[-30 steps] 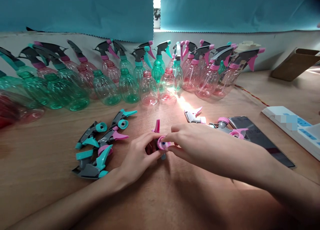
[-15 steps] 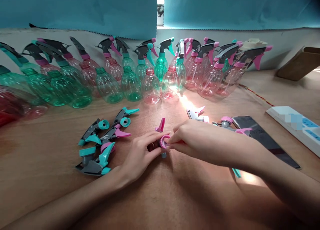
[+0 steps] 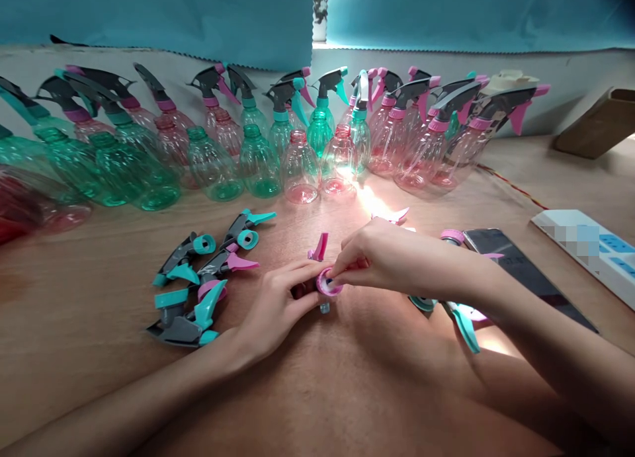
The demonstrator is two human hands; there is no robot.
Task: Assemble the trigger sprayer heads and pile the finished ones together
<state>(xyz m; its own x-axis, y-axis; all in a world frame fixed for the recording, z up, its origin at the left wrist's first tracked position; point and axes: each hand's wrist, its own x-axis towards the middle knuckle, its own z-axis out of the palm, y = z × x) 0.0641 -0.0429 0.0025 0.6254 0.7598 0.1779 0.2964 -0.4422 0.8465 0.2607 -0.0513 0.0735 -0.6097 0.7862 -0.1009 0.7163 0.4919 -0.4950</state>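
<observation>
My left hand (image 3: pixel 280 295) is closed round a pink-and-grey trigger spray head, its pink collar (image 3: pixel 334 292) facing up and its pink trigger (image 3: pixel 321 247) pointing away from me. White shows inside the collar, with a small dark spot in it. At the collar's upper right edge, the fingers of my right hand (image 3: pixel 372 255) are pinched together. Whatever lies between those fingertips is hidden. Left of my hands is a group of loose spray heads (image 3: pixel 183 330) in grey with turquoise or pink parts. More spray heads (image 3: pixel 466 328) lie partly behind my right forearm.
Along the wall stand many clear green bottles (image 3: pixel 260 166) and pink bottles (image 3: pixel 300 169), some topped with spray heads. A black phone (image 3: pixel 526 272) and a white power strip (image 3: pixel 590 245) lie at the right. A brown box-like object (image 3: pixel 598 123) stands farther back.
My right hand has shifted up and slightly right, uncovering the collar's white inside. More of the spray heads below my right forearm show. My left hand keeps its hold.
</observation>
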